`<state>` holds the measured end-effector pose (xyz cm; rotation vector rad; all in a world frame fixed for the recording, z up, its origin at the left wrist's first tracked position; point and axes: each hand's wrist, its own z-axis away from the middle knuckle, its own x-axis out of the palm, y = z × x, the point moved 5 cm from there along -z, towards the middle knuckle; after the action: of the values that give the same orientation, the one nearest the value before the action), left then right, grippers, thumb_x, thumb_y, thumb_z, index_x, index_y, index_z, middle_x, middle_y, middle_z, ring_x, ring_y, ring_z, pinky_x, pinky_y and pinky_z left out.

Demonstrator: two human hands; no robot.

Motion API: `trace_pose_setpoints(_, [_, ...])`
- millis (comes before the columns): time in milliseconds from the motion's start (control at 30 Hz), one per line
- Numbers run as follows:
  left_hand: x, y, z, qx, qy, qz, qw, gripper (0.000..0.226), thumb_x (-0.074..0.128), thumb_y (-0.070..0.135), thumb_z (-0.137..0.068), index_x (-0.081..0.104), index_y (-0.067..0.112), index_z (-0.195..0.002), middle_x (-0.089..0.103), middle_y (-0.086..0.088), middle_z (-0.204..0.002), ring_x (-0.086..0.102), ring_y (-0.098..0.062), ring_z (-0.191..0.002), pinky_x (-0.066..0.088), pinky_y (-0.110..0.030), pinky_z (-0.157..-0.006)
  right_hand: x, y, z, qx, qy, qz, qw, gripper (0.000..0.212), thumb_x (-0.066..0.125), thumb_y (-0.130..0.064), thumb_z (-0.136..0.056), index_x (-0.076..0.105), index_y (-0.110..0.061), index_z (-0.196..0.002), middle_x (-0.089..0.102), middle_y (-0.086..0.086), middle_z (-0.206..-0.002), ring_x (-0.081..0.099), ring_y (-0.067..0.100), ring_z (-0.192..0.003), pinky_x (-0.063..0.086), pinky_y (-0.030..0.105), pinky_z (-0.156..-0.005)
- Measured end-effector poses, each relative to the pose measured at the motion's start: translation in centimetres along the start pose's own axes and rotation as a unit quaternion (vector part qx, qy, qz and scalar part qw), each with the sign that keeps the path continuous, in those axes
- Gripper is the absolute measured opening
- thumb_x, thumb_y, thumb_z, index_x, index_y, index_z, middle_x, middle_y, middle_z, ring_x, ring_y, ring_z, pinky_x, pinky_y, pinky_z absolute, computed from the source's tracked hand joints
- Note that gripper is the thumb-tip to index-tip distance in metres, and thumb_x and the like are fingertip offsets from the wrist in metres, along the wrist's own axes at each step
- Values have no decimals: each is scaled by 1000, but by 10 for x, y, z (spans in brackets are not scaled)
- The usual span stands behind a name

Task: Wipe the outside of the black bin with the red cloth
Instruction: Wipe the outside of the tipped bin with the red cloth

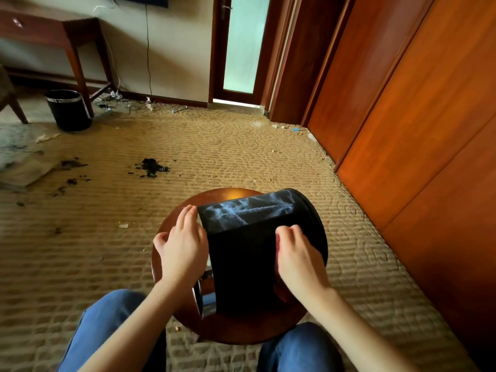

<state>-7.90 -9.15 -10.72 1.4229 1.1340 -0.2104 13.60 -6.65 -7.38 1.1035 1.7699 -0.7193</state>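
Black bin [241, 253]: lies on its side on the round wooden stool [171, 304], between the two hands — flat base turned away and to the right, open mouth toward the person
Bin surface: matt black; pale grey dusty smears streak the far upper part, while the near part looks plain dark
Bin rim [206, 304]: a shiny metal band shows at the lower left, beside the left wrist
Left hand [182, 242]: fingers straight and together, laid flat against the bin's left side, gripping nothing
Right hand [298, 253]: on the bin's upper right side, fingers curled under and knuckles up; I cannot tell whether it clasps anything
Reddish edge [278, 247]: a thin sliver under the right palm against the black — too little to say it is the cloth
Stool's place: on the patterned tan carpet [241, 146], between knees in blue jeans [107, 318]
Background: a second bin [69, 110] stands upright by a desk leg at far left; dark scraps [151, 167] lie on the carpet; wooden panels [429, 103] run along the right
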Motion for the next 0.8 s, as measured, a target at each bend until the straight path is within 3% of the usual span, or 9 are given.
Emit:
trace_pose_setpoints(100, [-1,3,21,29,7,-19,999,63,15,38,-88,47,19,-139,39,7,-151,49,-11,-124,23,-35,-96,-1,39,-19,75,14,17,997,16,62,4,-77,57,-4,-91,55,15,-85,59,36,-63,45,37,-45])
trace_pose_setpoints(167, [0,4,32,44,7,-39,998,64,15,38,-87,50,18,-137,42,5,-149,51,-12,-121,23,-33,-92,-1,60,-39,114,-9,32,993,14,54,1,-84,56,-4,-97,53,17,-96,58,39,-80,48,43,-60])
trace_pose_setpoints(267, [-2,4,33,48,12,-48,998,62,16,38,-89,51,19,-136,43,6,-148,51,-11,-121,24,-35,-93,4,69,-64,104,-42,57,992,21,45,-4,-90,53,-5,-108,50,16,-108,53,38,-97,44,43,-73])
trace_pose_setpoints(400, [1,2,7,15,4,-24,1000,55,20,36,-91,47,23,-137,42,9,-148,45,-11,-127,23,-37,-100,9,56,-58,96,-16,23,995,18,50,3,-84,56,-3,-100,52,18,-100,56,40,-85,45,44,-64])
trace_pose_setpoints(567, [6,0,-12,-38,3,-2,999,40,35,22,-98,47,24,-136,41,10,-148,39,-16,-132,22,-42,-104,7,43,-4,55,70,-65,994,17,68,8,-76,60,-4,-85,55,11,-82,59,32,-66,46,31,-50])
trace_pose_setpoints(667, [4,-1,-4,-19,14,-17,1000,41,32,24,-99,47,23,-137,42,9,-147,39,-16,-131,22,-41,-104,4,46,-3,38,86,-69,993,7,56,-1,-87,59,-7,-84,55,8,-82,59,30,-65,43,30,-48])
trace_pose_setpoints(800, [3,1,4,-3,27,-18,999,54,22,34,-90,49,22,-136,45,9,-145,42,-15,-130,24,-39,-102,2,57,-37,76,23,-58,995,6,52,-6,-90,57,-7,-94,55,11,-92,58,36,-79,41,35,-57])
